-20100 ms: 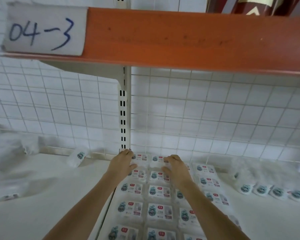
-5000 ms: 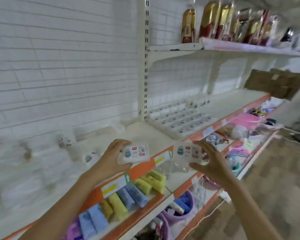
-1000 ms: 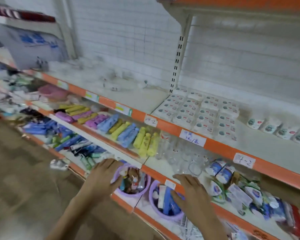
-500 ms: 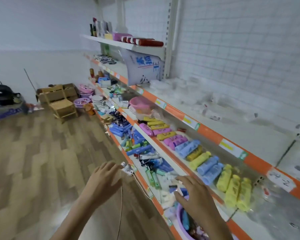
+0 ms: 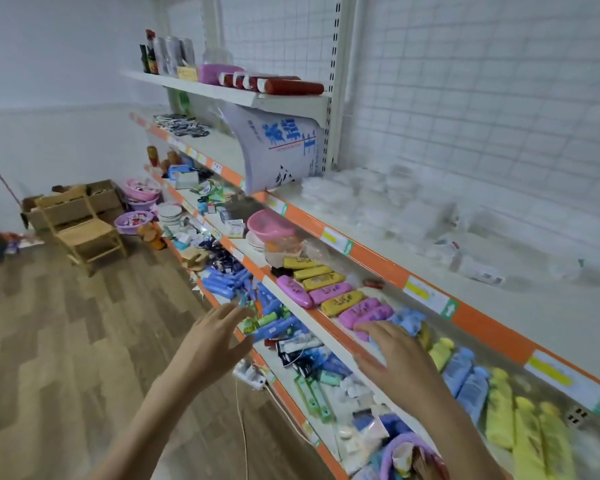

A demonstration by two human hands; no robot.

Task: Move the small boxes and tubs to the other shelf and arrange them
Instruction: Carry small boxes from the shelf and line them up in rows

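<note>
Several clear small boxes and tubs (image 5: 371,199) lie piled on the white upper shelf (image 5: 520,313) with the orange front edge, at the right. One lone box (image 5: 478,268) lies nearer along that shelf. My left hand (image 5: 212,344) hangs in front of the lower shelves with fingers spread and holds nothing. My right hand (image 5: 399,358) is held out over the middle shelf, fingers straight, also empty. Both hands are well below and in front of the pile.
Pink and yellow cases (image 5: 326,292) and yellow and blue packs (image 5: 499,407) fill the middle shelf. A pink basin (image 5: 269,223) sits there too. A big white sack (image 5: 278,147) leans left of the pile. A wooden chair (image 5: 84,230) and cardboard boxes stand on the wood floor.
My view has swung left along the shelving, away from the arranged boxes towards the pile of clear tubs. Both empty hands have risen slightly and moved forward along the shelves.
</note>
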